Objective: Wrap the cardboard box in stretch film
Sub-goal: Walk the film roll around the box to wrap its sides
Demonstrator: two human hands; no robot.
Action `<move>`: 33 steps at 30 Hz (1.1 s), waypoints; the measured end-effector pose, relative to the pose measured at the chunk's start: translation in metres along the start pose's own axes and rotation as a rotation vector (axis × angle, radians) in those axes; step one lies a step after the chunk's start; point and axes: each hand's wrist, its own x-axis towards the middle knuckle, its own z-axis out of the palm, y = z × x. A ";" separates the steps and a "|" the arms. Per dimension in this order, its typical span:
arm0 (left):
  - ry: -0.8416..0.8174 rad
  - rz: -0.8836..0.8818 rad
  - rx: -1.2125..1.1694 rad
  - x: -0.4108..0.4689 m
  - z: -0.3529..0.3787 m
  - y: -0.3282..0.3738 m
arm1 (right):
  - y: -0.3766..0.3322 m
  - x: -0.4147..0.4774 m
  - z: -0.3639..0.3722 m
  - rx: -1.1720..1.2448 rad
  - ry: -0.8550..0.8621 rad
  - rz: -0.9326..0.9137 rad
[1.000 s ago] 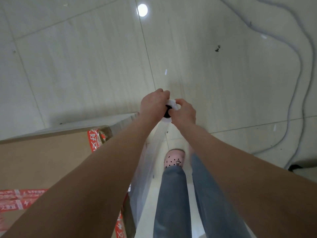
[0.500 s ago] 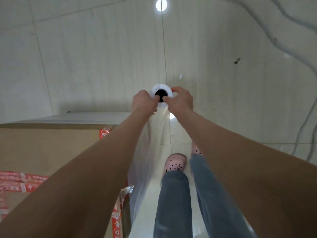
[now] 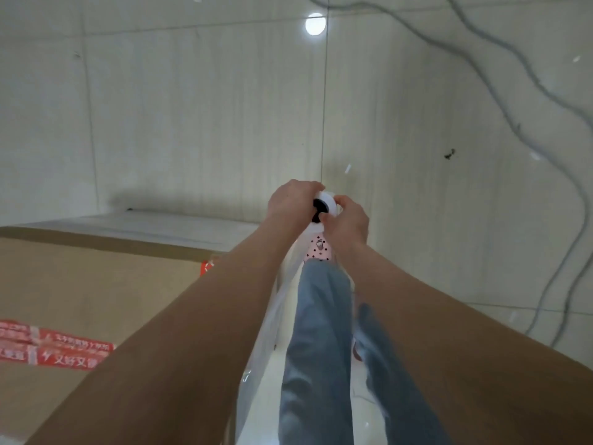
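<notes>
Since half a second ago our hands and the roll have drifted to the right of the head view, and one leg [image 3: 317, 332] has swung forward, so its pink shoe [image 3: 317, 248] now shows just under our right hand [image 3: 348, 220]. Our left hand [image 3: 290, 203] curls its fingers over the left side of the roll of stretch film [image 3: 331, 203]; our right hand grips the right side, thumb at the dark core. The roll's white end faces up at us. A clear sheet of film [image 3: 266, 332] runs from the roll down beside the cardboard box [image 3: 96, 284], which fills the lower left, red tape [image 3: 54, 348] across its top. A grey cable [image 3: 545, 107] winds over the tiled floor [image 3: 192, 107]
</notes>
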 end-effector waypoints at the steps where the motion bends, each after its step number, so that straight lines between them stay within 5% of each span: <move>1: 0.017 -0.007 0.013 0.004 -0.003 0.000 | -0.004 0.001 0.001 -0.004 -0.002 -0.005; 8: 0.153 -0.219 -0.279 0.026 -0.029 -0.022 | -0.056 0.024 0.003 -0.070 0.022 -0.123; 15: 0.113 -0.402 -0.583 0.043 -0.051 -0.048 | -0.101 0.045 0.022 0.034 -0.045 0.013; 23: -0.030 -0.117 -0.218 0.075 -0.086 -0.052 | -0.122 0.050 0.030 -0.141 -0.024 -0.041; 30: 0.268 -0.339 -0.603 0.081 -0.088 -0.071 | -0.155 0.061 0.038 -0.154 0.014 -0.206; 33: 0.274 -0.469 -0.723 0.085 -0.088 -0.077 | -0.171 0.070 0.044 -0.116 -0.047 -0.158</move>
